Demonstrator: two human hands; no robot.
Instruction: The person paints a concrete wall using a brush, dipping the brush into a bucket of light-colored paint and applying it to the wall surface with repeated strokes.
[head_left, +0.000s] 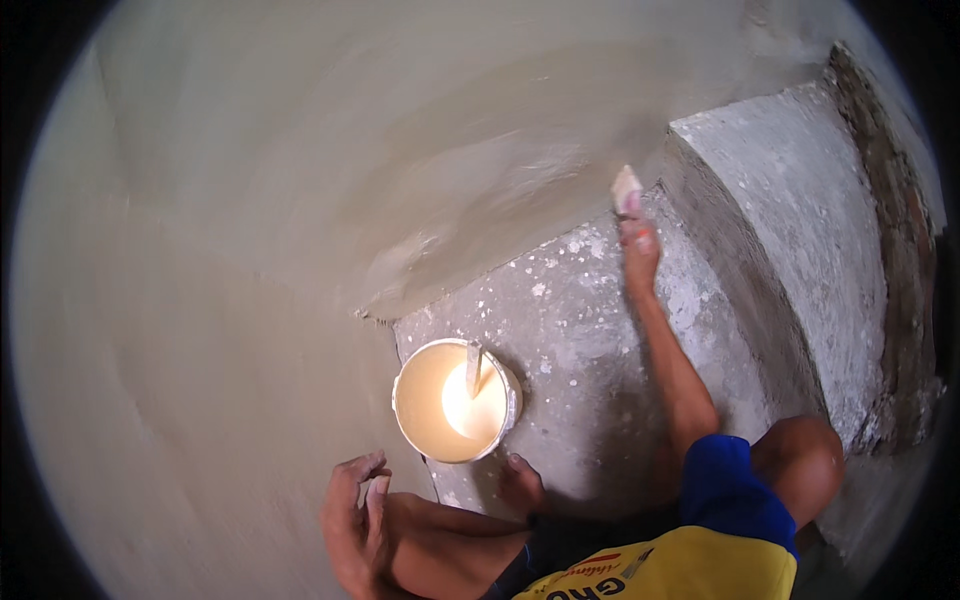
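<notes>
My right hand (640,245) reaches out to the wall's lower edge, closed around a pale, flat paintbrush (627,190), its tip against or very near the wall. Motion blurs the hand and brush a little. Low in the picture, my left hand (355,510) is by my left knee, its fingers loosely bent and apart with nothing visible in them. Between my legs and the wall stands a white bucket (403,420) with cream-coloured liquid inside. A flat stick (474,366) leans in it against the rim.
Grey-beige wall (250,180) spans the left and far side, shiny in patches near its base. The concrete floor (575,350) is speckled with white splashes. On the right a concrete step (790,170) rises, with a rough dark edge (900,260) beyond. My bare foot (522,487) is close to the bucket.
</notes>
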